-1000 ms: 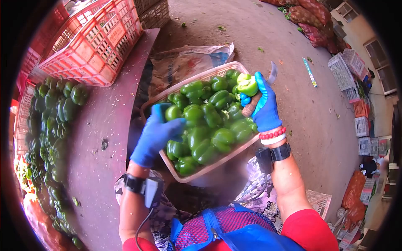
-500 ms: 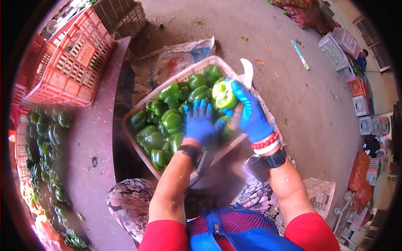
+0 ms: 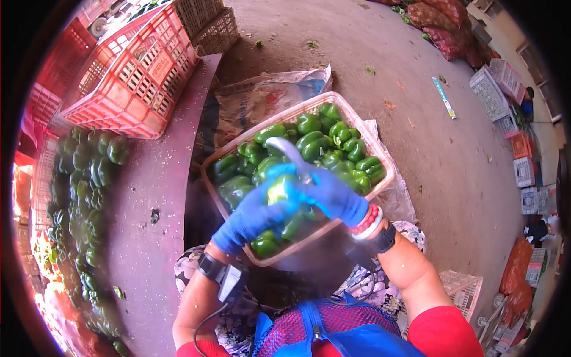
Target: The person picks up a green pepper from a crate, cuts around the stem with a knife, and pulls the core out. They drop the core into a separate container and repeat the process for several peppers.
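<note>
My left hand [image 3: 254,215], in a blue glove, is closed round a green bell pepper [image 3: 279,191] whose pale part faces up. My right hand [image 3: 336,193], gloved too, is closed on a knife with a curved pale blade [image 3: 288,152]; its handle is hidden in the fingers. Both hands meet at the pepper and are blurred. Under them is a light plastic crate [image 3: 385,189] full of green bell peppers [image 3: 309,124].
At left, a pinkish board [image 3: 151,196] runs beside a heap of green peppers [image 3: 89,196]. A pink crate [image 3: 143,71] stands at its far end. Net sacks [image 3: 443,30] and stacked crates [image 3: 491,95] line the right side.
My left hand has gone from lying spread over the peppers to gripping a pepper. My right hand has moved left with the knife; the cut pepper it held earlier is no longer distinguishable there.
</note>
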